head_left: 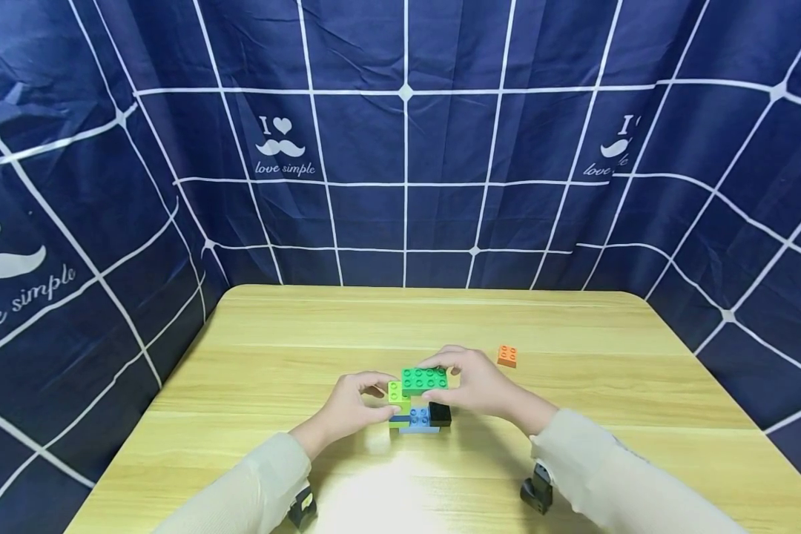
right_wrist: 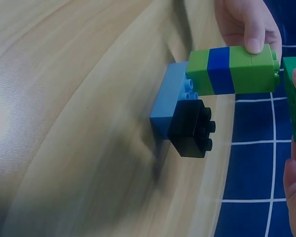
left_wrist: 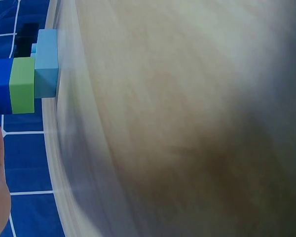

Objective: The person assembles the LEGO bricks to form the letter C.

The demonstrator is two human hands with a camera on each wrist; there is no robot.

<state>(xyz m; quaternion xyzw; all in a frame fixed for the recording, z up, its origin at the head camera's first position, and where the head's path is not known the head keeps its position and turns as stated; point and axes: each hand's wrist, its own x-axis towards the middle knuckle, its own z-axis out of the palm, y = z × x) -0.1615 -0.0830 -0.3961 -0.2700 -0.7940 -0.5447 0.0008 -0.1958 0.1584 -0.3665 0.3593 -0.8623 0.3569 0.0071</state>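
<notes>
A light blue toy brick lies on the table as a base. A black brick is on one end of it. On the other end stands a stack of lime green bricks with a dark blue brick between them. My left hand pinches the upper part of this stack; its thumb shows on the lime side in the right wrist view. My right hand holds a long green brick by its sides, close above the stack's top studs, with a narrow gap visible between them.
An orange brick lies alone on the wooden table, behind and right of my right hand. A dark blue curtain with white lines surrounds the table's back and sides.
</notes>
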